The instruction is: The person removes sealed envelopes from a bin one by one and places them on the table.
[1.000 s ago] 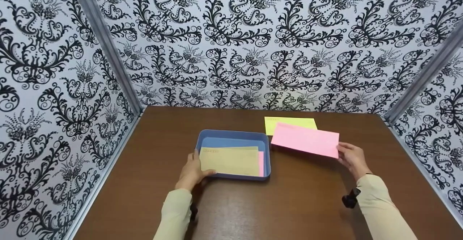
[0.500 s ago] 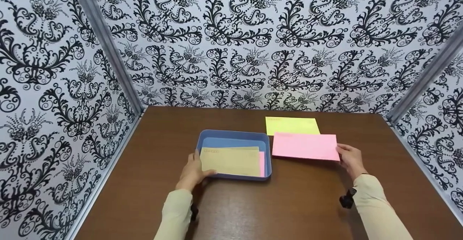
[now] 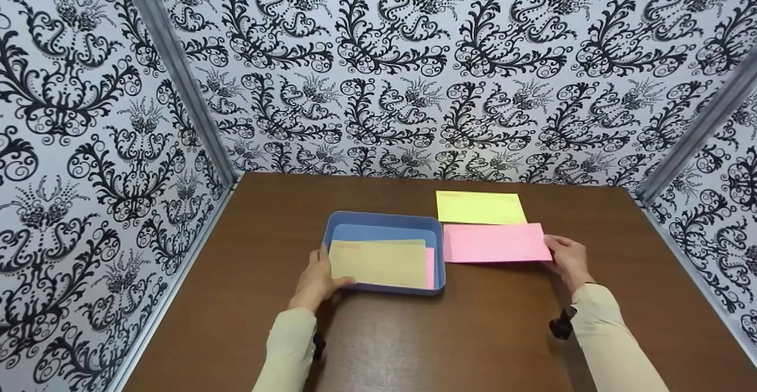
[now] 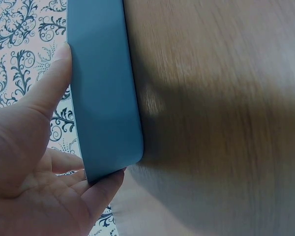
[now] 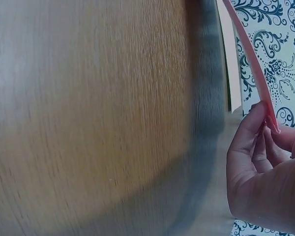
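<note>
A shallow blue tray [image 3: 378,220] stands mid-table with tan envelopes [image 3: 378,265] in it, and a strip of a pink envelope [image 3: 430,268] shows beneath them. My left hand [image 3: 316,277] grips the tray's left front corner, thumb along the front rim and fingers at the left side; the left wrist view shows the tray wall [image 4: 103,93] between them. My right hand [image 3: 569,260] pinches the right end of another pink envelope [image 3: 494,243], whose left end is right at the tray's right rim. In the right wrist view this envelope [image 5: 255,69] appears edge-on, slightly bowed, between thumb and fingers.
A yellow envelope [image 3: 480,207] lies on the brown table [image 3: 414,344] behind the held pink one, right of the tray. Patterned panels [image 3: 390,73] enclose the table at the back and both sides.
The right hand has lowered the pink envelope toward the table, levelling it and shifting it slightly left, uncovering more of the yellow envelope. The left hand stays on the tray.
</note>
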`<action>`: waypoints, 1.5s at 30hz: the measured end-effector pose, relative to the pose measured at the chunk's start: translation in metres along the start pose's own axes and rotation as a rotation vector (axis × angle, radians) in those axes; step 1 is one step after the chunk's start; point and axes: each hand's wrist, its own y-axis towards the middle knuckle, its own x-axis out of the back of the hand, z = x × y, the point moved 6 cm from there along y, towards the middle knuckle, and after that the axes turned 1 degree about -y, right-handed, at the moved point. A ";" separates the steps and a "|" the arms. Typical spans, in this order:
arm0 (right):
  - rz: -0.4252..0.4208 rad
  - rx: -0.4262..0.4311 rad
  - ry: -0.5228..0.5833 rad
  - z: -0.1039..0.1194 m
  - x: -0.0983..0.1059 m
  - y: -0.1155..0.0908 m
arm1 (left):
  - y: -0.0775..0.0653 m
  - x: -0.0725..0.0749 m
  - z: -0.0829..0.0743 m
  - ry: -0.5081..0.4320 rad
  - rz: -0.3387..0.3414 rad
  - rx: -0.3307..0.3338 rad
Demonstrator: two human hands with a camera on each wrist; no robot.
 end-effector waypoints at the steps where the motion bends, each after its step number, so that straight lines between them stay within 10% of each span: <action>1: 0.004 0.000 0.009 0.000 -0.001 -0.001 | 0.000 0.000 0.000 -0.003 -0.001 0.000; 28: 0.070 -0.022 0.166 -0.010 -0.010 -0.004 | 0.000 0.001 0.001 -0.002 0.010 0.003; 45: 0.028 0.017 0.002 -0.011 -0.009 0.000 | 0.000 0.000 -0.001 -0.018 0.008 0.005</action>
